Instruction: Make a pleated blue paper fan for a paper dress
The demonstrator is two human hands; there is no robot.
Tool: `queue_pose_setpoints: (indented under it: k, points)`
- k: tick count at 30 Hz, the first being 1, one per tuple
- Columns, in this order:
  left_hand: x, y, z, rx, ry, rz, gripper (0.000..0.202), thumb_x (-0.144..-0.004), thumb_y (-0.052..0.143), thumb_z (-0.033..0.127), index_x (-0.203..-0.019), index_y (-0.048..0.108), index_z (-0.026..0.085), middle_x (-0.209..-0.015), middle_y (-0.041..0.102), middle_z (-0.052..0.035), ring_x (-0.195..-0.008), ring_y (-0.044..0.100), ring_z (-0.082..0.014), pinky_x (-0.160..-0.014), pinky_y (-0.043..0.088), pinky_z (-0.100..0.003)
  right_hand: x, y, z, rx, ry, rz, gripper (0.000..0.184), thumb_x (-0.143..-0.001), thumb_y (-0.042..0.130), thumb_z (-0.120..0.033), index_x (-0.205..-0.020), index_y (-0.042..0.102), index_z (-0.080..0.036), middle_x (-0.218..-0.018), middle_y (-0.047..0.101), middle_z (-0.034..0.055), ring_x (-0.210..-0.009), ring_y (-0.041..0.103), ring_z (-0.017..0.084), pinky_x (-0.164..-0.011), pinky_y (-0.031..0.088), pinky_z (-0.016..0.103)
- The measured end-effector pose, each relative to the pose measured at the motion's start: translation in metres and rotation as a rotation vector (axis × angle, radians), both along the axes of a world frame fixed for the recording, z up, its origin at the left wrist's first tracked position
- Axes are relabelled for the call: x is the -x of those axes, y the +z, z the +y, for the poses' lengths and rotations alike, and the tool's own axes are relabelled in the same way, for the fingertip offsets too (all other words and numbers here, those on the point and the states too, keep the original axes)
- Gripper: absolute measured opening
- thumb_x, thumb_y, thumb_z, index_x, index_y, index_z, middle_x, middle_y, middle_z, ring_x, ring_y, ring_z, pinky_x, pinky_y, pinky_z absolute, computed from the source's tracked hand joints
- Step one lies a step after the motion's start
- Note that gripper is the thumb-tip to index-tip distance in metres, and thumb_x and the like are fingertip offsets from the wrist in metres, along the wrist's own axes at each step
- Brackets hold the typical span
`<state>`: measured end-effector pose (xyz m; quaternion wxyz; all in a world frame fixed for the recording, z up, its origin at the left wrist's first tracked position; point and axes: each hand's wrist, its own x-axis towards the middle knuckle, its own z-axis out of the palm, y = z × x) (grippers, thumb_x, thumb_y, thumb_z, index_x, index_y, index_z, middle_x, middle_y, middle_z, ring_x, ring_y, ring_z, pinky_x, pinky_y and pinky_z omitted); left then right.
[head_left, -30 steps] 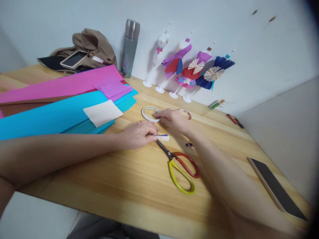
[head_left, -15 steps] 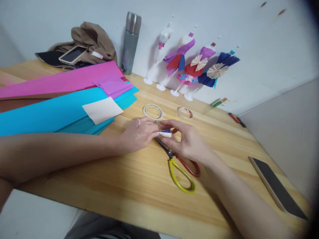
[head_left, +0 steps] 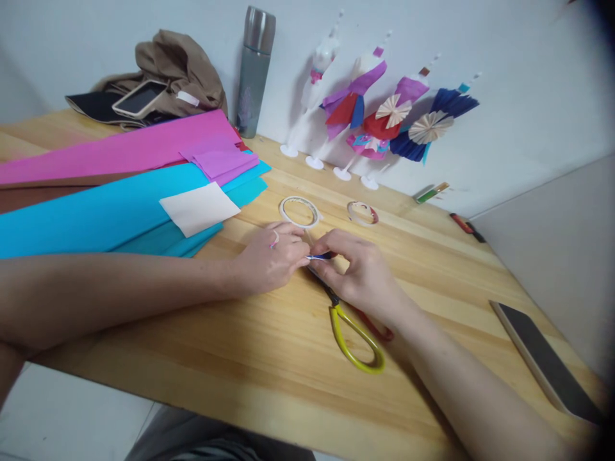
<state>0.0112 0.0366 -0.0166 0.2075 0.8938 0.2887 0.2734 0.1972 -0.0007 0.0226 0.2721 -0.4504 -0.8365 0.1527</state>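
Observation:
A small folded strip of blue and white paper [head_left: 319, 257] is pinched between my two hands above the table. My left hand [head_left: 276, 259] is closed on its left end, knuckles up. My right hand [head_left: 360, 269] grips the other end between thumb and fingers, which cover much of it. Scissors [head_left: 337, 330] with one yellow and one red handle lie beneath the right hand, which hides part of the red handle and the blades. Just beyond the fingers lies a roll of tape [head_left: 282, 210].
Coloured paper sheets [head_left: 120, 198] and a white piece [head_left: 199, 208] lie at left. Behind stand a flask [head_left: 252, 89] and several small dress forms in coloured paper [head_left: 353, 109]. A second tape roll [head_left: 372, 216] sits beyond my hands; a phone [head_left: 542, 358] lies at right.
My right thumb and fingers have closed onto the blue and white paper, covering more of it. The right hand also hides more of the red scissor handle. The view has shifted slightly.

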Motion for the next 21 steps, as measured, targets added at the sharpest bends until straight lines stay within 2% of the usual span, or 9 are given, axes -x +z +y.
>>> queue_pose_setpoints:
  k: [6, 9, 11, 14, 17, 19, 21]
  points:
    - [-0.001, 0.004, 0.002, 0.031, 0.036, 0.085, 0.023, -0.093, 0.049, 0.022, -0.079, 0.066, 0.016, -0.094, 0.07, -0.0086, -0.102, 0.063, -0.0234, -0.095, 0.049, -0.038, -0.004, -0.005, 0.002, -0.19, 0.097, -0.227, 0.024, -0.096, 0.047, -0.024, -0.085, 0.067, -0.028, -0.089, 0.068, 0.0099, -0.085, 0.064, 0.026, -0.073, 0.055, 0.043]
    - [-0.001, 0.007, 0.005, 0.106, 0.013, 0.08, 0.022, -0.09, 0.049, 0.019, -0.075, 0.065, 0.016, -0.091, 0.07, -0.0072, -0.092, 0.063, -0.0204, -0.087, 0.049, -0.034, -0.007, -0.004, 0.004, -0.265, 0.126, -0.389, 0.03, -0.099, 0.043, -0.025, -0.085, 0.07, -0.027, -0.09, 0.07, 0.0098, -0.088, 0.065, 0.026, -0.074, 0.055, 0.043]
    - [-0.001, 0.009, 0.007, 0.177, 0.022, 0.08, 0.023, -0.089, 0.049, 0.02, -0.071, 0.063, 0.016, -0.086, 0.069, -0.0052, -0.085, 0.061, -0.0183, -0.079, 0.047, -0.031, -0.009, -0.003, 0.004, -0.283, 0.147, -0.42, 0.031, -0.1, 0.042, -0.026, -0.089, 0.071, -0.027, -0.094, 0.072, 0.0099, -0.094, 0.067, 0.027, -0.077, 0.055, 0.044]
    - [0.0, 0.01, 0.01, 0.267, 0.059, 0.069, 0.025, -0.089, 0.05, 0.026, -0.07, 0.062, 0.016, -0.078, 0.066, -0.0029, -0.078, 0.059, -0.0172, -0.071, 0.043, -0.03, -0.013, -0.001, 0.004, -0.276, 0.155, -0.29, 0.023, -0.097, 0.048, -0.027, -0.103, 0.071, -0.029, -0.105, 0.074, 0.0096, -0.102, 0.068, 0.028, -0.084, 0.055, 0.046]
    - [0.001, 0.009, 0.011, 0.301, 0.059, 0.051, 0.028, -0.091, 0.048, 0.032, -0.074, 0.064, 0.017, -0.075, 0.065, -0.0015, -0.076, 0.06, -0.0167, -0.071, 0.042, -0.029, -0.016, 0.0, 0.004, -0.25, 0.064, -0.048, 0.031, -0.094, 0.054, -0.026, -0.123, 0.064, -0.027, -0.107, 0.074, 0.0095, -0.097, 0.07, 0.026, -0.086, 0.056, 0.045]
    - [0.001, 0.008, 0.011, 0.286, 0.05, 0.051, 0.029, -0.092, 0.047, 0.032, -0.076, 0.065, 0.017, -0.076, 0.066, -0.0016, -0.077, 0.06, -0.0168, -0.073, 0.043, -0.03, -0.015, 0.001, 0.004, -0.149, -0.015, 0.05, 0.036, -0.092, 0.058, -0.028, -0.128, 0.062, -0.025, -0.105, 0.075, 0.0099, -0.09, 0.07, 0.025, -0.08, 0.057, 0.043]
    - [0.001, 0.008, 0.01, 0.257, 0.067, 0.055, 0.028, -0.093, 0.047, 0.031, -0.079, 0.067, 0.017, -0.08, 0.068, -0.0029, -0.081, 0.062, -0.0181, -0.076, 0.045, -0.03, -0.013, 0.001, 0.005, -0.016, -0.049, 0.064, 0.035, -0.088, 0.064, -0.032, -0.122, 0.065, -0.023, -0.104, 0.075, 0.0097, -0.086, 0.07, 0.024, -0.074, 0.056, 0.04]
